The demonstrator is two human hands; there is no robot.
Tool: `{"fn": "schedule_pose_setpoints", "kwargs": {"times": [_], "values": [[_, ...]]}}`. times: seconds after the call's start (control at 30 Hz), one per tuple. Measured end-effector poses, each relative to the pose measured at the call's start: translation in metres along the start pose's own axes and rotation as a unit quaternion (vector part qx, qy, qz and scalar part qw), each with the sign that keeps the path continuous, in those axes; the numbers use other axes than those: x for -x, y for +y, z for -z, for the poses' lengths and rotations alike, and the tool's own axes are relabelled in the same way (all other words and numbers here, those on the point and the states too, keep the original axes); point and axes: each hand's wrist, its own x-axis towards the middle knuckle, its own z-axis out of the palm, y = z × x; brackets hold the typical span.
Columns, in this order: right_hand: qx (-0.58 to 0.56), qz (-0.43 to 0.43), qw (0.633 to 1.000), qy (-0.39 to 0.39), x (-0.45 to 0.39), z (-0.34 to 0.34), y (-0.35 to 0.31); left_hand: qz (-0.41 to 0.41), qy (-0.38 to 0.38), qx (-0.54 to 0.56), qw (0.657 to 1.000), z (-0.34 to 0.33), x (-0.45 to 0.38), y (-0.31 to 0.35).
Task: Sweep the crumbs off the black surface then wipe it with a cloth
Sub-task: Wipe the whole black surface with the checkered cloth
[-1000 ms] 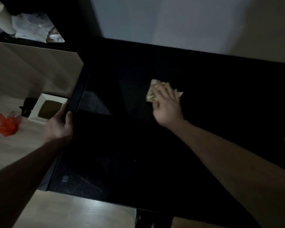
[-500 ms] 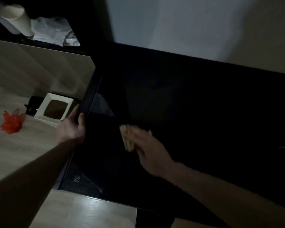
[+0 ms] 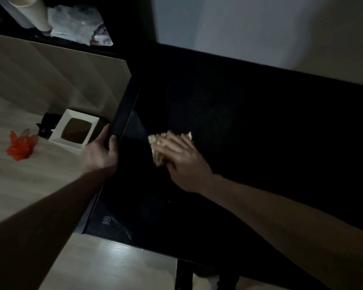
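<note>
Pale cloth [image 3: 156, 151] lies flat on black surface [image 3: 249, 126] under right hand [image 3: 182, 162], fingers [image 3: 176, 141] straight.

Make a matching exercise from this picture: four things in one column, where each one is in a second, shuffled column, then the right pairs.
Things
1. cloth
2. left hand
3. orange wrapper
4. white box

Places
A. lying alone at the far left of the pale counter
B. gripping the left edge of the black surface
C. under the right hand on the black surface
D. just left of the black surface's edge, by the thumb

Pairs: 1-C, 2-B, 3-A, 4-D
</note>
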Motion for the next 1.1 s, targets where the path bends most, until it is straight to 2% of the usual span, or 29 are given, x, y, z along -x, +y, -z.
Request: {"fn": "schedule_pose_setpoints", "kwargs": {"times": [0.2, 0.37, 0.4, 0.47, 0.53, 0.57, 0.63, 0.7, 0.8, 0.87, 0.97, 1.1], "values": [[-0.031, 0.051, 0.995, -0.082, 0.122, -0.010, -0.038, -0.019, 0.006, -0.038, 0.999, 0.002, 0.002, 0.003], [-0.053, 0.127, 0.986, -0.095, 0.231, -0.027, -0.023, -0.036, 0.031, -0.099, 0.994, 0.003, 0.017, 0.016], [-0.048, 0.132, 0.986, -0.091, 0.243, -0.025, -0.018, -0.034, 0.030, -0.098, 0.994, 0.002, 0.019, 0.021], [-0.096, 0.079, 0.988, -0.092, 0.253, -0.005, -0.010, -0.037, 0.019, -0.078, 0.996, -0.003, 0.025, 0.027], [-0.150, 0.004, 0.987, -0.058, 0.238, 0.024, 0.006, -0.018, -0.012, -0.070, 0.997, -0.008, 0.036, 0.031], [-0.157, -0.019, 0.987, -0.010, 0.220, 0.040, 0.017, 0.004, -0.032, -0.080, 0.996, -0.011, 0.043, 0.033], [-0.148, -0.064, 0.984, 0.078, 0.173, 0.067, 0.047, 0.039, -0.072, -0.118, 0.990, -0.019, 0.057, 0.034], [-0.109, -0.114, 0.979, 0.128, 0.120, 0.088, 0.080, 0.050, -0.098, -0.146, 0.983, -0.023, 0.067, 0.039], [-0.052, -0.212, 0.968, 0.125, 0.052, 0.113, 0.122, 0.065, -0.118, -0.156, 0.979, -0.021, 0.068, 0.045], [-0.006, -0.255, 0.963, 0.086, 0.021, 0.117, 0.140, 0.076, -0.136, -0.158, 0.975, -0.019, 0.065, 0.046], [0.071, -0.250, 0.964, 0.061, 0.005, 0.096, 0.135, 0.080, -0.152, -0.152, 0.973, -0.018, 0.064, 0.045], [0.055, -0.104, 0.992, 0.046, 0.042, 0.053, 0.084, 0.088, -0.162, -0.155, 0.971, -0.017, 0.063, 0.047]]}}
